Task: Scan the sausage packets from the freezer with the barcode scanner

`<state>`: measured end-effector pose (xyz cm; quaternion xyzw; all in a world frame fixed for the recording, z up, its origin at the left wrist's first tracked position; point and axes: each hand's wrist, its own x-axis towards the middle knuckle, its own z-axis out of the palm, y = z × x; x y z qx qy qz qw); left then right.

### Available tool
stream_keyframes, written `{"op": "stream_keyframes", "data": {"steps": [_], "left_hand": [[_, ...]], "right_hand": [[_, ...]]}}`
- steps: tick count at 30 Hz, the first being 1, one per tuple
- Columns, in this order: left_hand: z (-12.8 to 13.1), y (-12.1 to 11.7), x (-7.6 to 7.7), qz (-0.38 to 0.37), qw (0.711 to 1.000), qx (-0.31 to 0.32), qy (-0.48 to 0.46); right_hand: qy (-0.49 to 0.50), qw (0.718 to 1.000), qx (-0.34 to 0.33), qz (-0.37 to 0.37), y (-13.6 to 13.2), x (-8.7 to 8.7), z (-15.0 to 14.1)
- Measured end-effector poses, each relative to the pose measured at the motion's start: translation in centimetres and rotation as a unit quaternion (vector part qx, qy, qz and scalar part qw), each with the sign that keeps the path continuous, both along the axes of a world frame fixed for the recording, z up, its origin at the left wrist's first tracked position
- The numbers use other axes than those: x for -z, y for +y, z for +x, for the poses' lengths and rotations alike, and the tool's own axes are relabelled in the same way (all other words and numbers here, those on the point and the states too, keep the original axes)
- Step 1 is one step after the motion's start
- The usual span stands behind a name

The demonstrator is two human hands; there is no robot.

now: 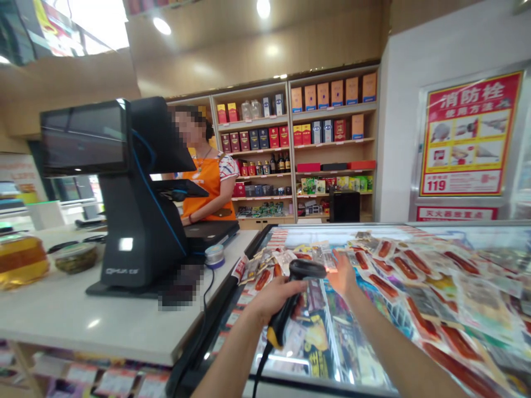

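Note:
My left hand is wrapped round the grip of a black and yellow barcode scanner, its head pointing to the right over the glass lid of a chest freezer. My right hand reaches forward with fingers stretched out, lying on a small packet among several sausage snack packets spread over the glass. Whether the fingers grip that packet I cannot make out.
A white counter on the left carries a black till terminal, a tape roll, a jar and an oil bottle. A person in an orange apron stands behind it. Shelves of boxes line the back wall.

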<state>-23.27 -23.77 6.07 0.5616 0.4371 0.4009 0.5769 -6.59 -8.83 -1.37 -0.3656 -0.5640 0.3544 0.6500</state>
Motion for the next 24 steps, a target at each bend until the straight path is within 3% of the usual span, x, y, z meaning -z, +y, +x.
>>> {"op": "stream_keyframes", "data": {"steps": [4, 11, 17, 24], "left_hand": [[-0.5, 0.2, 0.0, -0.022, 1.000, -0.011, -0.006], [-1.4, 0.0, -0.4, -0.034, 0.999, -0.020, -0.023], [-5.6, 0.0, -1.3, -0.012, 0.985, -0.172, -0.011], [-12.2, -1.1, 0.4, -0.043, 0.948, -0.315, -0.007]], "right_hand": [[0.124, 0.985, -0.045, -0.107, -0.1, 0.4, -0.5], [0.139, 0.983, -0.054, -0.104, 0.4, 0.9, -1.3], [0.234, 0.955, -0.076, -0.167, 0.4, -0.2, -2.3], [0.335, 0.918, -0.153, -0.147, 2.1, -2.3, -8.0]]}}
